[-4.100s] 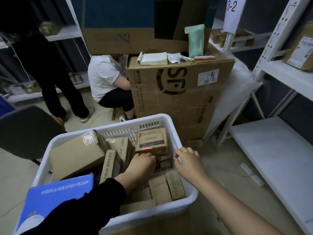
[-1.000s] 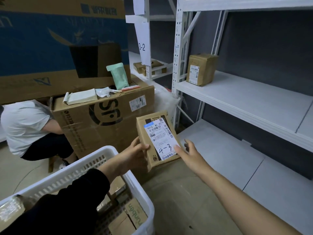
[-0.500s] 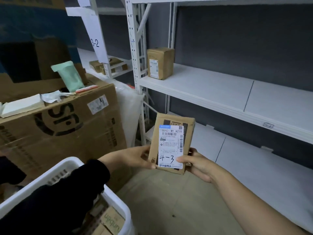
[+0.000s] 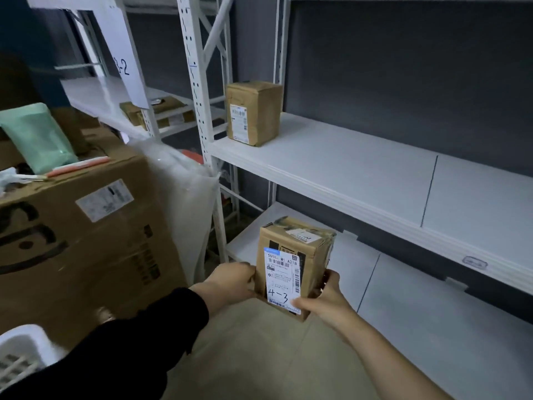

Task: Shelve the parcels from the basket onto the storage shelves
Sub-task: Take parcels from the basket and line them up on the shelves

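Cardboard parcel (image 4: 291, 246) gripped at its sides by my left hand (image 4: 230, 280) & right hand (image 4: 324, 301), near lower shelf's (image 4: 418, 327) front-left corner; grip's low, so it could tip fwd & drop.

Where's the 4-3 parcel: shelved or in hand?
In hand. The left hand and right hand grip the upright parcel by its sides, not resting on the lower shelf.

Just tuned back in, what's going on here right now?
A person grips a small cardboard parcel, hand-marked 4-3, upright between the left hand and the right hand, facing the white storage shelves. It is not yet set down. Another box stands on the middle shelf. A corner of the white basket shows at lower left.
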